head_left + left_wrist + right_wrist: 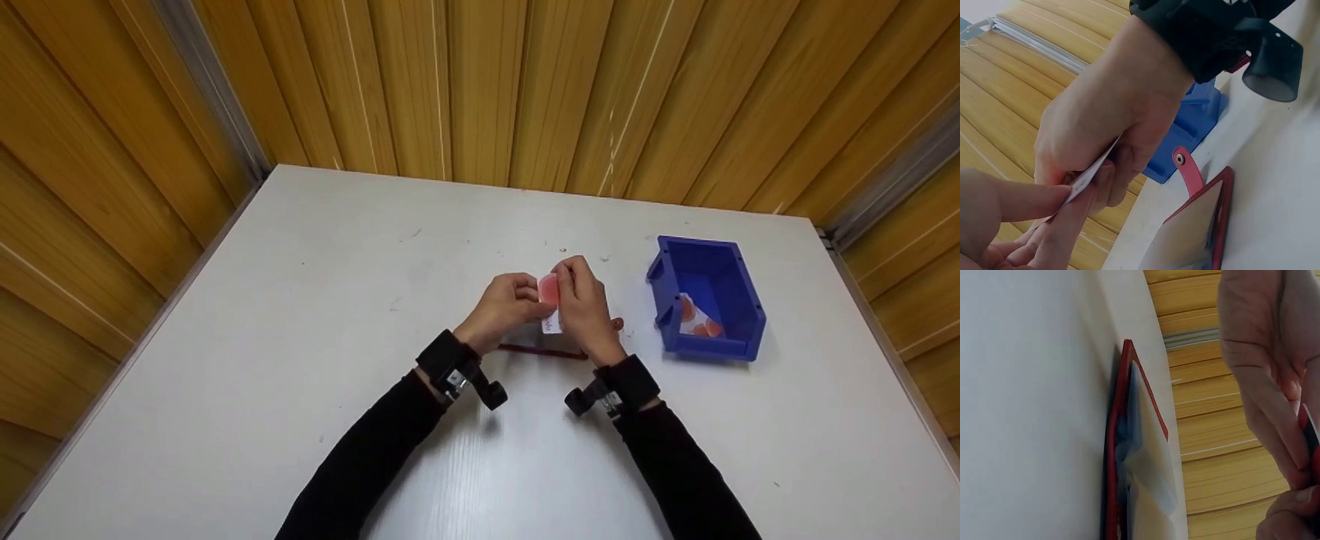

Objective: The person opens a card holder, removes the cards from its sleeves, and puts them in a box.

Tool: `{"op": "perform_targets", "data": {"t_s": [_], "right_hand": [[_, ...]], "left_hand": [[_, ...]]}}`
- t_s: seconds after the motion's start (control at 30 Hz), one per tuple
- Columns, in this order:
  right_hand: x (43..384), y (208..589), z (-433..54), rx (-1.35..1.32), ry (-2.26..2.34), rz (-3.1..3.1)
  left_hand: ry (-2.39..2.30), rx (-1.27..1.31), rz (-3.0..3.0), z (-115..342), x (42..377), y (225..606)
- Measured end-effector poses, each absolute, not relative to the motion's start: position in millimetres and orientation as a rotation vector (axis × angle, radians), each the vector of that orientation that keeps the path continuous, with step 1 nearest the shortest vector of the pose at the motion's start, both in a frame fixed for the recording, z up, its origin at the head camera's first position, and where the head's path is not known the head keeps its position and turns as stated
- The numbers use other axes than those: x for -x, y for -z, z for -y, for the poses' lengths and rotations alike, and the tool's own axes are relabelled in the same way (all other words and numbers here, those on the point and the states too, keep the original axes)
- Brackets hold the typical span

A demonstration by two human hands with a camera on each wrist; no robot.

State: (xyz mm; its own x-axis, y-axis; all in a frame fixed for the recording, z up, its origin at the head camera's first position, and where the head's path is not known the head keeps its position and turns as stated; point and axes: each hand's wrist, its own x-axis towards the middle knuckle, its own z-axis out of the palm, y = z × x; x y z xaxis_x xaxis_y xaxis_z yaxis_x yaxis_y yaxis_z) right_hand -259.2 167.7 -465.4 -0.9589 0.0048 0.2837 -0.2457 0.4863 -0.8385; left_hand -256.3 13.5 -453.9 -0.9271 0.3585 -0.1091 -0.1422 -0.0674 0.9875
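In the head view, my left hand [506, 309] and my right hand [586, 311] meet over the middle of the table, both pinching a small white card [551, 325] with a pinkish-red round print. The left wrist view shows this card [1086, 175] nearly edge-on between the fingers of both hands. Below them lies an opened red card holder [544, 351], mostly hidden by the hands from above. Its clear sleeves [1148, 478] stand partly raised in the right wrist view. A strap with a metal snap [1189, 171] sticks out from its side.
To the right of the hands stands a blue plastic bin [712, 349], holding white cards [697, 319] with reddish round prints. The white table [360, 247] meets yellow wood-look panels [480, 90] at the back. Each wrist wears a black band with a camera.
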Motion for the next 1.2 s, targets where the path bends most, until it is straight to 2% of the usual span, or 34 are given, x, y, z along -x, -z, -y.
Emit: {"op": "perform_targets", "data": {"t_s": [0.37,0.67,0.93,1.2], "right_hand": [[261.3,463.9,-180.2,-0.228,-1.485,2.475],[270.4,435.9,-239.1,0.034,-1.489,2.32],[276.6,435.8,-310.6,0.322,-1.115,2.262],[281.3,453.6,-331.6,0.442,-1.029,2.392]], "left_hand": [[-1.97,-0.391,-1.926,-7.5,258.1,458.2],[-1.022,-0.807,-2.671,3.1,264.9,478.0],[-0.914,-0.816,-2.711,1.2,266.0,476.9],[-0.915,-0.841,-2.71,2.3,265.1,475.6]]}}
